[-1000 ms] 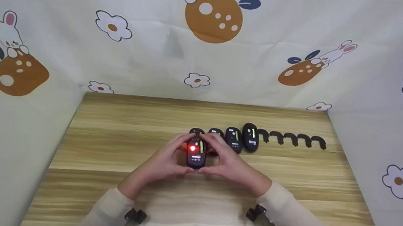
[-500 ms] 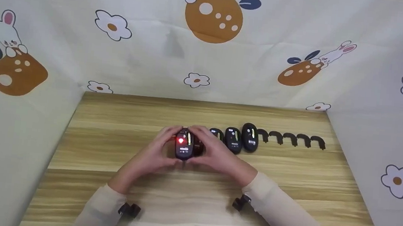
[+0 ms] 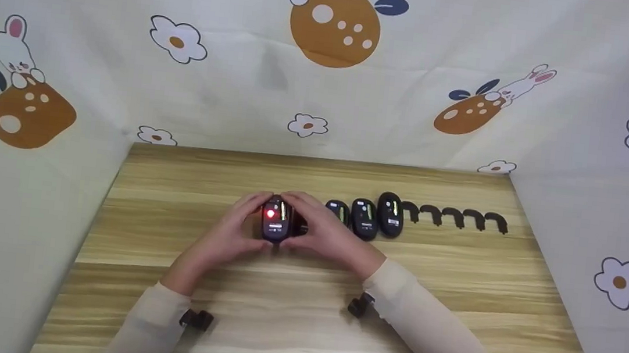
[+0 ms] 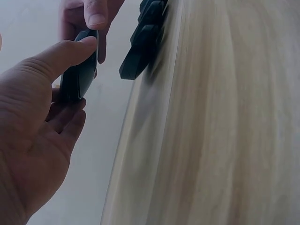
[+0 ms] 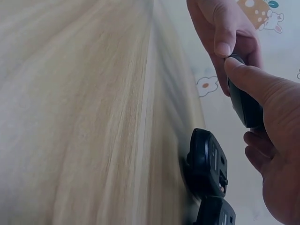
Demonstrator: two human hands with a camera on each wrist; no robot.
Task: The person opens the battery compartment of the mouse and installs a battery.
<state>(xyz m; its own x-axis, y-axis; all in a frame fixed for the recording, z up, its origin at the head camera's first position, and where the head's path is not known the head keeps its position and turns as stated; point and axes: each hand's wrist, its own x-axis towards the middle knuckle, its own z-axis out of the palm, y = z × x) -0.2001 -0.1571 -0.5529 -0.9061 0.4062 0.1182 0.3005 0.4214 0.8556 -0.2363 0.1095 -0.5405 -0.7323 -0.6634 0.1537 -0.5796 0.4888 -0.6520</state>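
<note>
Both hands hold a black computer mouse (image 3: 276, 228) above the wooden table, its underside facing up in the head view with a red light glowing and a battery showing in the open slot. My left hand (image 3: 227, 231) grips its left side, thumb at the near end and fingers at the far end. From the other side my right hand (image 3: 334, 237) grips it the same way. In the left wrist view the mouse (image 4: 77, 79) sits between thumb and fingers. The right wrist view shows the mouse (image 5: 246, 105) edge-on, both thumbs on its end.
To the right lie more upturned mice in a row, a partly covered mouse (image 3: 339, 210), a middle mouse (image 3: 364, 220) and a right mouse (image 3: 390, 215). Several curved black covers (image 3: 431, 214) continue the row. A patterned cloth (image 3: 230, 91) walls the table (image 3: 287, 325).
Both hands have carried the mouse left and slightly away from the body. A mouse in the row that showed behind it is now mostly hidden by the right hand.
</note>
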